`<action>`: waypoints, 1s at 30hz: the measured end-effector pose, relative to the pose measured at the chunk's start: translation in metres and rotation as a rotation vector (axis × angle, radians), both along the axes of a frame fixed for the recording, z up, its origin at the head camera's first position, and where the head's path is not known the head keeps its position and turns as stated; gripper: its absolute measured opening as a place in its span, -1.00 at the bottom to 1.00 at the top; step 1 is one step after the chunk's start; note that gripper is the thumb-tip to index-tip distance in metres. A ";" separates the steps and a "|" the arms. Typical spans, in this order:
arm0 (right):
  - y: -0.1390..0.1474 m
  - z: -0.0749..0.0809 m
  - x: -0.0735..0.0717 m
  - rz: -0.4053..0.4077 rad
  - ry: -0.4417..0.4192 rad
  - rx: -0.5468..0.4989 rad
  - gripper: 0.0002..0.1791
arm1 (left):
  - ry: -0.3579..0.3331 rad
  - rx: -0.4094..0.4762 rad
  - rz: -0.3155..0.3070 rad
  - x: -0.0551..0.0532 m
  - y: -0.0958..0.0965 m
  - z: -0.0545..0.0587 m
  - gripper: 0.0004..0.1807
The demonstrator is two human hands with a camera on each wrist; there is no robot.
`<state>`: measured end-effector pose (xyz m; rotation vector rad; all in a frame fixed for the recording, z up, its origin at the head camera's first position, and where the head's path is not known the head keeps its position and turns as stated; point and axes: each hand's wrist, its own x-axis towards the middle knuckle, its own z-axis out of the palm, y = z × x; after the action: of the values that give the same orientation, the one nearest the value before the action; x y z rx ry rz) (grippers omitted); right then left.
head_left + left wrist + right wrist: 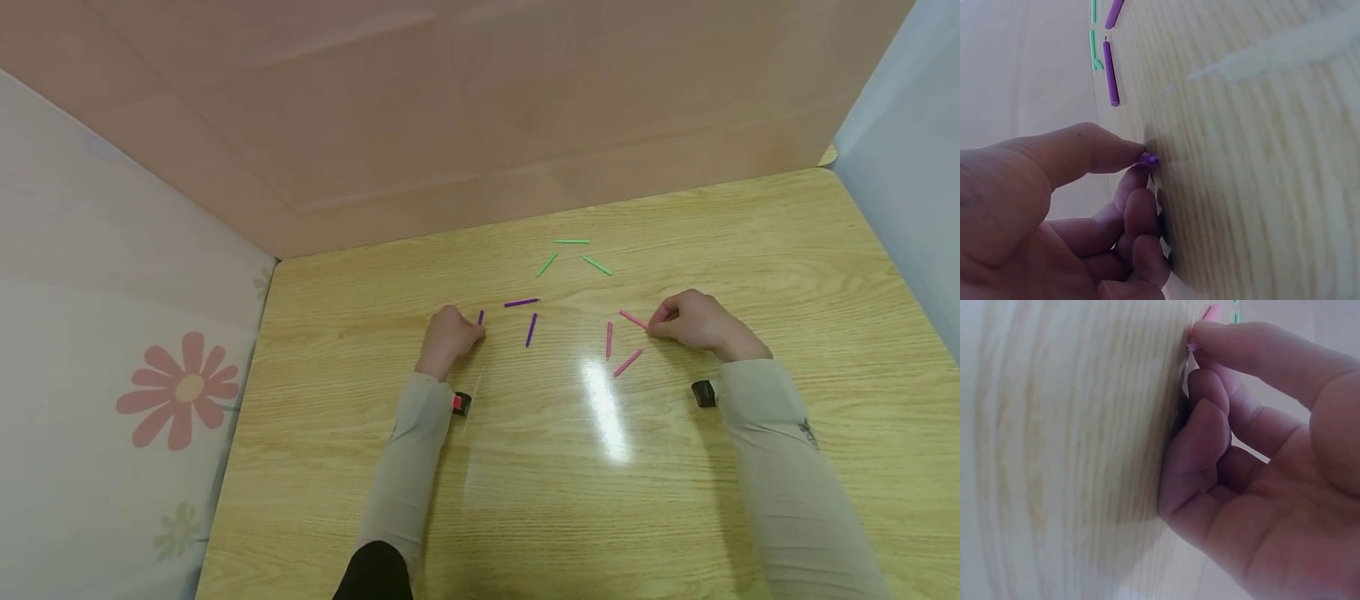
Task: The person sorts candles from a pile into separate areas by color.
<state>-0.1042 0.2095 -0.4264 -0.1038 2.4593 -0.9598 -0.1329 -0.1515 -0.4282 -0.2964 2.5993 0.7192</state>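
Note:
At the left of the group, my left hand (pixel 447 337) pinches a thin purple candle (pixel 1149 160) between thumb and forefinger, low over the table. Two other purple candles, one lying crosswise (pixel 521 302) and one near upright in view (pixel 531 330), lie just right of it. On the right side, my right hand (pixel 693 321) pinches the near end of a slanted pink candle (pixel 633 318) at the tabletop. Beside it lie a second pink candle (pixel 609 341) and a third pink candle (pixel 628 362). The three pink ones form a loose triangle.
Farther back on the wooden table (pixel 330 433), three green candles (pixel 572 242) make an open, roof-like triangle. A brown panel (pixel 480 108) stands along the table's back edge. Pale walls flank both sides, the left wall (pixel 90 292) with flower prints.

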 end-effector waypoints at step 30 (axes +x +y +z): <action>-0.002 0.002 0.000 0.015 -0.010 -0.008 -0.75 | 0.057 0.085 0.007 0.002 0.006 0.001 -0.77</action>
<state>-0.1039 0.2075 -0.4242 -0.1200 2.4427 -0.9619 -0.1305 -0.1455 -0.4268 -0.2631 2.6140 0.8493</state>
